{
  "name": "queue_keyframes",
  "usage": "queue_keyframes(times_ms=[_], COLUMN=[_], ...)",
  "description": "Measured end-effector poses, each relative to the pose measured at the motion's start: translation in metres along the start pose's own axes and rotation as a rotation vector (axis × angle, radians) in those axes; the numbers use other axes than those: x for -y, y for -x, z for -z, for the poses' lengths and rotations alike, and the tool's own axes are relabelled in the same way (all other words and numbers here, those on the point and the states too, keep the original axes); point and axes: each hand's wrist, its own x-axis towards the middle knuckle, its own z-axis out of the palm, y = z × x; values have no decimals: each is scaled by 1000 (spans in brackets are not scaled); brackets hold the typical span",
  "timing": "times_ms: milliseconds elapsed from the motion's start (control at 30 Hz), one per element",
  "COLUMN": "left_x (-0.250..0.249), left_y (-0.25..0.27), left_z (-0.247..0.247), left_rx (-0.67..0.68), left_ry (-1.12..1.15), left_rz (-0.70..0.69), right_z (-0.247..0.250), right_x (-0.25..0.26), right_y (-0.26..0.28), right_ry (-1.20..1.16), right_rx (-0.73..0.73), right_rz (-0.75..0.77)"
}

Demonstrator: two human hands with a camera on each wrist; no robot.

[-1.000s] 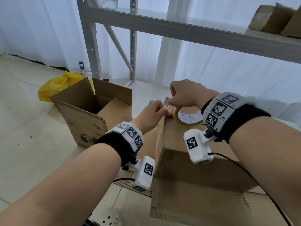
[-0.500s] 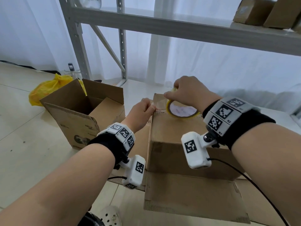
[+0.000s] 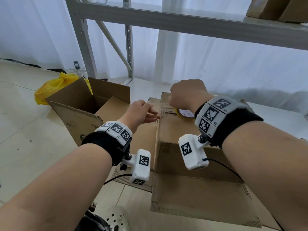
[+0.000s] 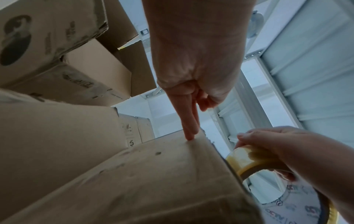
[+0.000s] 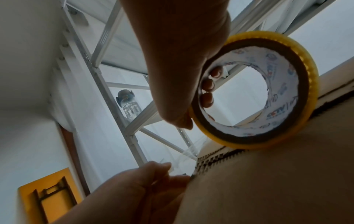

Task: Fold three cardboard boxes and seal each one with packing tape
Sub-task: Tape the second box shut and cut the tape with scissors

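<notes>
A brown cardboard box [image 3: 180,135] stands on the floor with its top flaps closed along a seam. My right hand [image 3: 186,95] grips the yellow-edged tape roll [image 3: 185,113], fingers through its core [image 5: 206,91], and the roll stands on edge on the seam. A clear strip runs left from the roll to my left hand [image 3: 141,112]. That hand's straight fingertips [image 4: 189,134] press on the box's left side just below the top edge. In the left wrist view the roll [image 4: 247,157] sits at the box's top right.
A second box [image 3: 83,110] stands open at the left, a yellow bag [image 3: 55,85] behind it. A grey metal rack [image 3: 83,39] rises behind, with more boxes [image 3: 275,7] on its shelf. A loose flap [image 3: 200,197] lies toward me, near a white shoe [image 3: 115,217].
My right hand has drawn the roll rightward along the box top. My left hand has dropped from pinching the tape end at the edge to pressing on the box's left side.
</notes>
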Motion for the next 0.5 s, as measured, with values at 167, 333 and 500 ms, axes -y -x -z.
queue_keyframes(times_ms=[167,333,500], left_x=[8,3,2], left_y=[3,4,1], left_z=[-1,1,0], left_rx=[-11,-54,-99], left_ry=[-107,-184,-281], left_rz=[66,72,102], right_z=[0,-1,-5], right_x=[7,8,14], right_y=[-1,-5,-11], right_ry=[80,105,159], right_rx=[5,-5,7], right_rz=[37,32,38])
